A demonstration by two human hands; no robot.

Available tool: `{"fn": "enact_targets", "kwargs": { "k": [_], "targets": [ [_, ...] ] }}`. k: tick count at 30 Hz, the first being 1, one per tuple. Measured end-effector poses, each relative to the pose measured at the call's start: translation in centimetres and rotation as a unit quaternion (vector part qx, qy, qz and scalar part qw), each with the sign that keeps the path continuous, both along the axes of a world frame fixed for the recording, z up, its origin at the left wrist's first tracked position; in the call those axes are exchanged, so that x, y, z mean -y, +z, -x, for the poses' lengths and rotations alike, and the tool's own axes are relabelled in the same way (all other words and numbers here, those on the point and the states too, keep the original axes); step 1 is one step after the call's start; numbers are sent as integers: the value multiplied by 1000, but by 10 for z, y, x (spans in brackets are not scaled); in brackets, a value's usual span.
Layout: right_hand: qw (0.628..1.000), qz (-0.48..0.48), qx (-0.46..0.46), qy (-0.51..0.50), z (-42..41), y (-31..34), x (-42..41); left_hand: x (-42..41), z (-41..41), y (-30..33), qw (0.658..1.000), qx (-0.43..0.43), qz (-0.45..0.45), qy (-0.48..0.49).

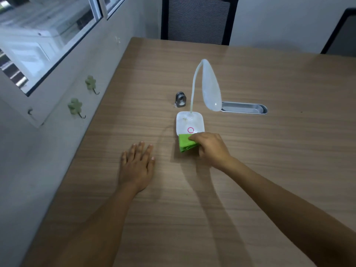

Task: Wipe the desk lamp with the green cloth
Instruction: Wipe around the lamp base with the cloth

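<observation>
A white desk lamp point(189, 122) stands mid-table, with a square base bearing a pink ring, a thin bent neck and a long drooping head point(211, 87). A small smudge marks the base near the neck. My right hand point(211, 148) grips a folded green cloth point(185, 144) pressed against the base's near edge, overlapping it slightly. Part of the cloth is hidden under my fingers. My left hand point(137, 166) lies flat on the wooden table point(269, 151), palm down with fingers apart, to the left of the lamp and holding nothing.
A small grey metal object point(180, 99) stands just left of the lamp's neck. A metal cable tray point(243, 107) is set into the table right of the lamp. Chairs point(198, 20) stand at the far edge. The wall on the left carries flower-shaped hooks point(76, 107) under a window.
</observation>
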State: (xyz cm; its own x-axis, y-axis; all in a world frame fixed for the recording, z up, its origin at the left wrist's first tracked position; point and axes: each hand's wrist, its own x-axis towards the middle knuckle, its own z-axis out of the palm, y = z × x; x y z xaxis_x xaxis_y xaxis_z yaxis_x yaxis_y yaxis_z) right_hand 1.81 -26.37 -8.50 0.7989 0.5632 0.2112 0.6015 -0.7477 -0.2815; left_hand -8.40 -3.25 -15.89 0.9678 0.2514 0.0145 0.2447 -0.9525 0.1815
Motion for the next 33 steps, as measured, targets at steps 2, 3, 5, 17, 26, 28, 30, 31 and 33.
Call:
{"fn": "enact_targets", "kwargs": {
  "k": [2, 3, 5, 17, 26, 28, 30, 31, 33],
  "targets": [
    [1000, -17, 9, -21, -9, 4, -5, 1, 0, 0, 1000, -5, 0, 0],
    [999, -18, 9, -37, -17, 8, -11, 1, -1, 0, 1000, -4, 2, 0],
    [998, 5, -10, -69, -31, 15, -24, 1, -1, 1, 1000, 3, 6, -1],
    [992, 107, 15, -61, 15, 1, -32, 1, -1, 1, 1000, 17, 18, -2],
    [985, 137, 6, -101, -36, 19, -72, 0, -1, 0, 1000, 18, 19, -4],
    [981, 176, -19, -84, -39, 15, -70, 0, -1, 0, 1000, 19, 15, -4],
    [980, 181, -16, -78, -32, 12, -65, 0, -1, 0, 1000, 17, 17, -4],
    [981, 177, -12, -75, -25, 11, -61, 0, 0, 0, 1000, 16, 18, -5],
    [986, 159, -4, -55, -8, 9, -53, 0, 0, 1, 1000, 20, 21, -8]
  ]
}}
